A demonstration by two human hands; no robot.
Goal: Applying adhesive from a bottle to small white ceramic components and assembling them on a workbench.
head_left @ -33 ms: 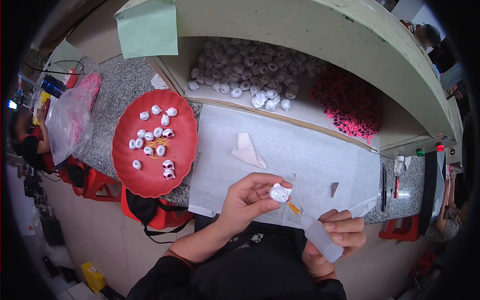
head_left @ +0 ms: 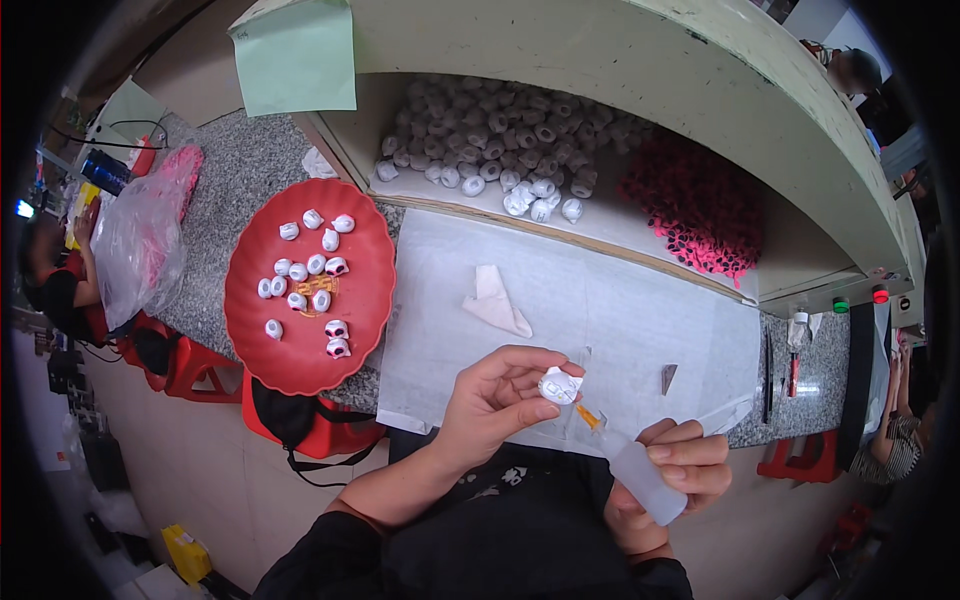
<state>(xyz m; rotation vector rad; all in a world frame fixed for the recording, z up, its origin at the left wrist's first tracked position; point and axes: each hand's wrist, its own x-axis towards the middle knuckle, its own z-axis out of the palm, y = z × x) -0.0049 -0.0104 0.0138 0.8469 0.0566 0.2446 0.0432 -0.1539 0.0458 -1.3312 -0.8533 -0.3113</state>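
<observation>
Between the fingertips of my left hand is a small white rounded piece with thin dark lines on it. My right hand grips a translucent white squeeze bottle, tilted so that its orange-yellow nozzle points at the piece, close to its lower right side. I cannot tell whether the tip touches it. Both hands are above the near edge of a white paper sheet. To the left, a red scalloped plate bears several similar white pieces, some with dark and pink eye patches.
A shelf box stands behind the sheet, holding a heap of white pieces and a pile of pink-and-black parts. On the sheet lie a folded white cloth and a small grey triangular piece. Other people sit far left and right.
</observation>
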